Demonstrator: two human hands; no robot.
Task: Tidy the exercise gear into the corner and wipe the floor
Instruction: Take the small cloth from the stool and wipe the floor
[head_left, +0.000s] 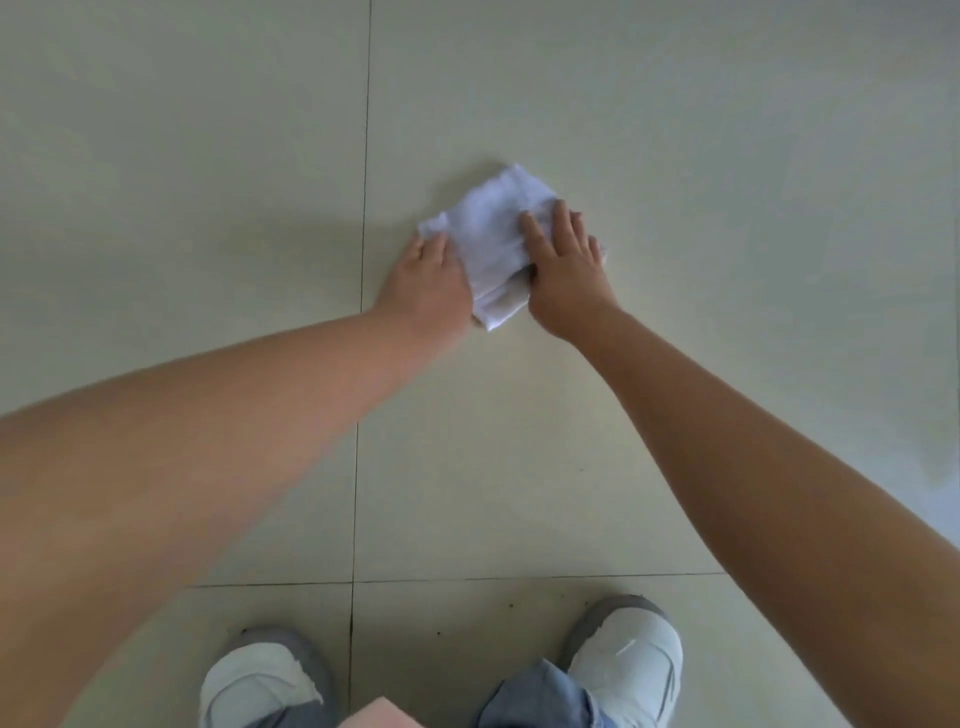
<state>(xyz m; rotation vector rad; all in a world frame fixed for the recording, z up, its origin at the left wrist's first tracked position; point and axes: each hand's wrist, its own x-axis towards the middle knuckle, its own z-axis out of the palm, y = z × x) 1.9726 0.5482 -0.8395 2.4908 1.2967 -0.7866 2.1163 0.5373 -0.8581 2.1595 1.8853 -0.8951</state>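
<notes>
You crouch over a pale cream tiled floor (675, 130), both arms stretched forward. A folded white cloth rag (491, 228) lies flat on the tile just right of a dark grout line (363, 218). Your left hand (431, 278) rests on its left edge, fingers fairly straight. Your right hand (569, 260) presses on top, fingers spread flat, gripping nothing. No exercise gear is visible. Your white and grey shoes (631, 654) stand near dark specks. Uneven pressure could bunch the rag or leave those specks unwiped.
</notes>
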